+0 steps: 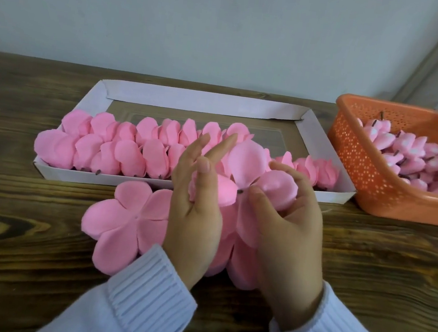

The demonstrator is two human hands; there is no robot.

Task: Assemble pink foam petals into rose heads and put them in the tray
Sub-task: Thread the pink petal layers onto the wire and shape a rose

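Note:
A half-built pink foam rose head [247, 169] is held up between both hands just in front of the tray. My left hand [193, 212] grips its left petals, fingers partly spread. My right hand [290, 228] pinches a petal on its right side. Flat flower-shaped petal sheets [124, 223] lie in a stack on the table under my hands, partly hidden. The white cardboard tray [200, 101] holds two rows of finished pink rose heads [122, 144] along its near side; its far half is bare.
An orange perforated plastic basket [369, 177] at the right holds several pink-and-white bud cores [415, 158] with short dark stems. The wooden table [14, 224] runs back to a pale wall. White knit sleeves cover both wrists.

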